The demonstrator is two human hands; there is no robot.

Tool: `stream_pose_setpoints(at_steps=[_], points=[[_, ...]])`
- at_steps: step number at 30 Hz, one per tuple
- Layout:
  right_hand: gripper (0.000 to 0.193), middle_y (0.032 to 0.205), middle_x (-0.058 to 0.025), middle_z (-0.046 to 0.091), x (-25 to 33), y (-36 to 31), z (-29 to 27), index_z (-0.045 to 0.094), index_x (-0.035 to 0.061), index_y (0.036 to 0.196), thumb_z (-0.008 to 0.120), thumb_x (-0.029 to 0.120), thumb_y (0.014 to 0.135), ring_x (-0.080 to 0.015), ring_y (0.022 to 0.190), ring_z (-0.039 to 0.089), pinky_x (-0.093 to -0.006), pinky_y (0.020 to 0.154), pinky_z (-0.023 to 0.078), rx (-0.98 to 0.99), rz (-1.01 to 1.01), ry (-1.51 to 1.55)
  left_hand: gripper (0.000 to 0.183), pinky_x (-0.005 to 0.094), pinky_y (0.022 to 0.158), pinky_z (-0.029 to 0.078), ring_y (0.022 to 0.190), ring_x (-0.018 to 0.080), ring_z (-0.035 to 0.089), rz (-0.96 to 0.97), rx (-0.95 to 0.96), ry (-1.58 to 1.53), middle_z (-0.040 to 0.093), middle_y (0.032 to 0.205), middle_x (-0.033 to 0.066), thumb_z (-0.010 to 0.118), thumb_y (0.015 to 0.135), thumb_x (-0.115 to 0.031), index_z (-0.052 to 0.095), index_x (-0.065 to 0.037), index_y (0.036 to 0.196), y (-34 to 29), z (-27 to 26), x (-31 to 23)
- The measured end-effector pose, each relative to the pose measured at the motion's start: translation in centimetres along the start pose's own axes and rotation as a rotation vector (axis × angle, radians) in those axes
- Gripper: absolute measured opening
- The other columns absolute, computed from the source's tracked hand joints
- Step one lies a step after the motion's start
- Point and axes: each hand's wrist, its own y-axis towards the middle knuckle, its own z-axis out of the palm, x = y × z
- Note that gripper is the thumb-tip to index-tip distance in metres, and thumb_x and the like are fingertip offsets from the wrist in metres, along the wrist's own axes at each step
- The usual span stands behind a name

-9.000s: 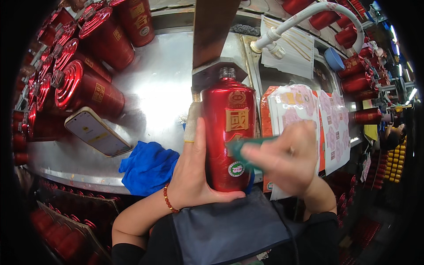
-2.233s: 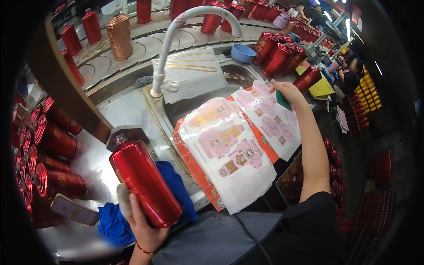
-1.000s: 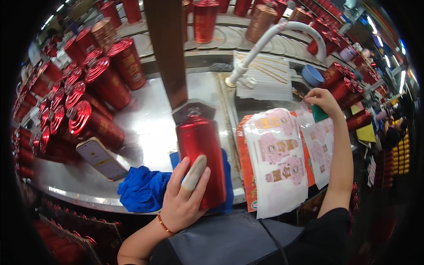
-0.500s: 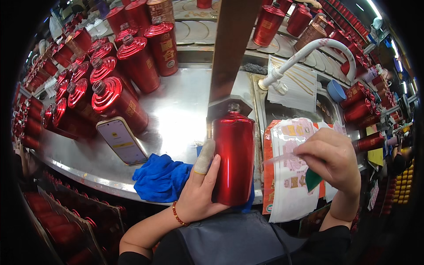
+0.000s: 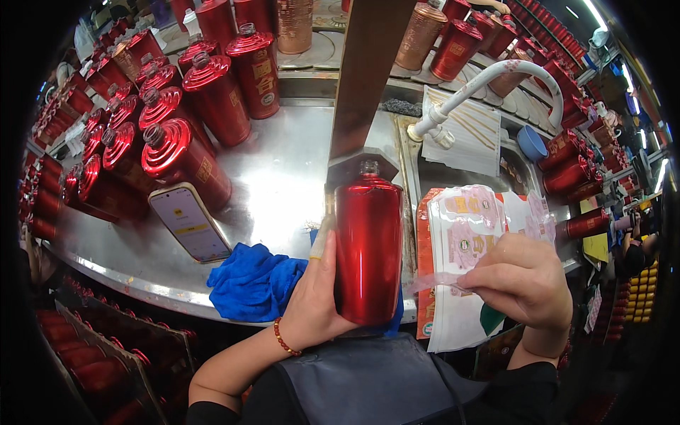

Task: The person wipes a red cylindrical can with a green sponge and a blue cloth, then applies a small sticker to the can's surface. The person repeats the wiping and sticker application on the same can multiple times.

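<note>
My left hand (image 5: 314,297) grips a tall glossy red bottle (image 5: 368,248) standing upright on a blue cloth (image 5: 249,280) at the near edge of the steel counter (image 5: 283,163); its facing side is plain red. One finger of that hand wears a pale wrap. My right hand (image 5: 520,280) pinches a thin translucent label sheet (image 5: 435,282) just right of the bottle, with a green scraper (image 5: 491,317) tucked under the palm. A stack of pink and white label sheets (image 5: 464,234) lies below my right hand.
Many red bottles (image 5: 180,152) lie and stand at the left and back. A phone (image 5: 185,223) rests on the counter. A brown post (image 5: 365,78) rises behind the bottle. A white tap (image 5: 496,78) arches over a sink with a blue bowl (image 5: 530,143).
My right hand has come back from the far label sheets with one label and now holds it lower, next to the bottle. The bottle stays upright in my left hand.
</note>
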Motion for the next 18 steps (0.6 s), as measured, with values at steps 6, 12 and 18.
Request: stream_pose_setpoints(at_steps=[6,12,18], points=[[0.023,0.08,-0.0073,0.072,-0.4,-1.1,0.0,0.08,0.0058,0.091,0.08,0.0,0.069,-0.0249,0.071,0.069,-0.0332,0.062,0.05,-0.058,0.03,0.031,0.127,0.0508,0.115,0.042,0.141,0.0535,0.045,0.082,-0.065,0.13,0.031,0.16,0.0403,0.095,0.073,-0.034,0.016,0.014,0.16,0.7,-0.5,-1.1],[0.014,0.092,-0.0055,0.075,-5.6,-6.8,-2.7,0.077,0.0006,0.101,0.073,-0.001,0.088,-0.0128,0.083,0.07,-0.0275,0.071,0.054,-0.289,0.514,0.407,0.12,0.0526,0.119,0.037,0.149,0.053,0.037,0.134,-0.075,0.276,0.03,0.163,0.0365,0.098,0.068,-0.031,0.031,0.005,0.16,0.7,-1.9,-2.2],[0.017,0.092,-0.0036,0.074,-12.7,-18.3,-3.0,0.075,-0.0019,0.106,0.075,0.007,0.092,-0.0074,0.079,0.064,-0.0211,0.071,0.049,-0.681,0.829,0.523,0.116,0.0515,0.112,0.041,0.142,0.0501,0.046,0.152,-0.043,0.45,0.035,0.163,0.0321,0.097,0.062,-0.025,0.039,0.002,0.158,1.1,-2.3,-3.2]])
